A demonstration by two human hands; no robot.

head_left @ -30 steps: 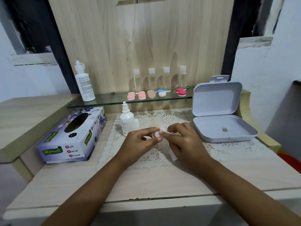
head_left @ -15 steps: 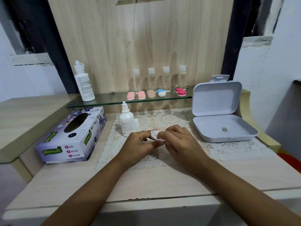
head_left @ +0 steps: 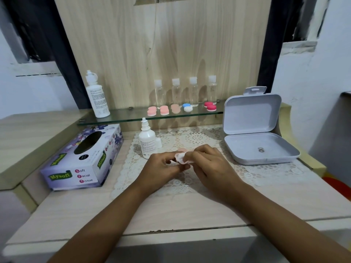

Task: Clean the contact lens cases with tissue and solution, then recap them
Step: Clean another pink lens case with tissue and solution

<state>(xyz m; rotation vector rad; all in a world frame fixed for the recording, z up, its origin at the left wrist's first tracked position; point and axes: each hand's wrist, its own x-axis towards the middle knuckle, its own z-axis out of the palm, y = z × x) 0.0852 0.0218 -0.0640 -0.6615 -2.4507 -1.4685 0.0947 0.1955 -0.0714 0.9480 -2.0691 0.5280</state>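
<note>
My two hands meet over the lace mat (head_left: 190, 141). My left hand (head_left: 161, 168) pinches a small pale pink lens case (head_left: 178, 159) by its edge. My right hand (head_left: 210, 166) presses a wad of white tissue (head_left: 182, 158) against the case with curled fingers. A pink cap (head_left: 182, 149) lies on the mat just behind my fingers. An uncapped small solution bottle (head_left: 146, 141) stands to the left of my hands, its cap (head_left: 158, 142) beside it. Several capped lens cases sit on the glass shelf (head_left: 133, 118): pink ones (head_left: 152, 111), a blue and white one (head_left: 187, 107), a red one (head_left: 210, 106).
A tissue box (head_left: 83, 158) lies at the left. A big white bottle (head_left: 96, 95) and several clear small bottles (head_left: 185, 92) stand on the shelf. An open grey plastic box (head_left: 256, 133) sits at the right with a small metal ring inside.
The tissue in my right hand has moved onto the lens case; my fingers have closed in against it and both hands have shifted slightly together.
</note>
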